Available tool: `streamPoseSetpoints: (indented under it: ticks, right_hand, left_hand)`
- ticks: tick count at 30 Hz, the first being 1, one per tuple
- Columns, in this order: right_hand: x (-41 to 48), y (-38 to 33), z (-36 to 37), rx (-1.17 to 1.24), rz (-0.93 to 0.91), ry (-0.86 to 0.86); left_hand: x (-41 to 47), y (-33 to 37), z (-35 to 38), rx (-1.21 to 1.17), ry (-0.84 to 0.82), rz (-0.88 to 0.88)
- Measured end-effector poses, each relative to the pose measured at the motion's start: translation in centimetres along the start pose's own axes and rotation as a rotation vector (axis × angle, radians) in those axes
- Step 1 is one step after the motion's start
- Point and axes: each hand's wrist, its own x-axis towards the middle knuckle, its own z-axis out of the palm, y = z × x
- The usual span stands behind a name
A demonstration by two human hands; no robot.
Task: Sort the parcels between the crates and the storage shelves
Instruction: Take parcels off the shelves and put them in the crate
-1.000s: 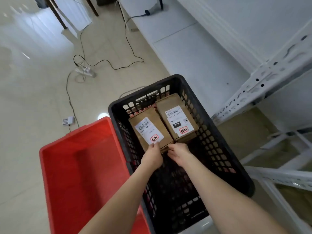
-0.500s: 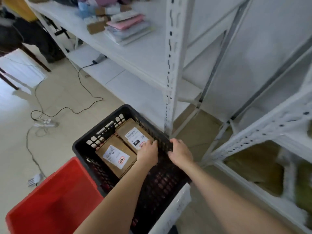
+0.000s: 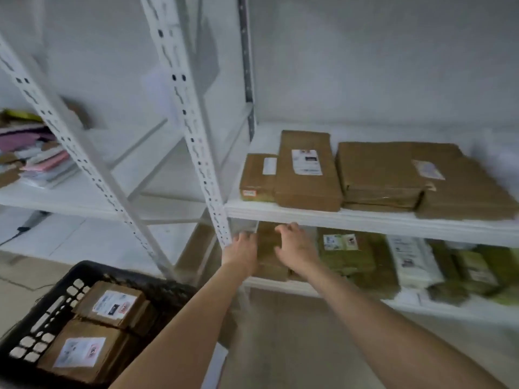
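Brown parcel is apparently going onto the mid-frame lower shelf, left grip and right grip flanking it, closure too blurred to tell; clean release likely following.

Both your arms reach into the lower shelf of the white rack. Your left hand lies against the left side of a brown parcel there. Your right hand sits on it with fingers curled over its far edge. Blur hides how your left hand grips. Green parcels lie just to its right. The black crate at lower left holds two labelled boxes.
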Motion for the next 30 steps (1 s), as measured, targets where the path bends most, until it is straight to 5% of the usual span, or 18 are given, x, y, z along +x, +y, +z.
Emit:
streamPoseSetpoints:
  ticks: [11, 20, 30]
  right_hand:
    - [-14.6, 19.0, -20.8, -0.155, 0.218, 0.361]
    - [-21.1, 27.7, -34.1, -0.2, 0.313, 0.646]
    - [-20.9, 33.6, -50.6, -0.145, 0.313, 1.114]
  left_hand:
    - [-6.8, 27.7, -10.3, 0.06, 0.285, 0.407]
    - [-10.5, 42.6, -18.7, 0.072, 0.527, 0.728]
    - [-9.7, 53.5, -32.8, -0.086, 1.109, 0.963]
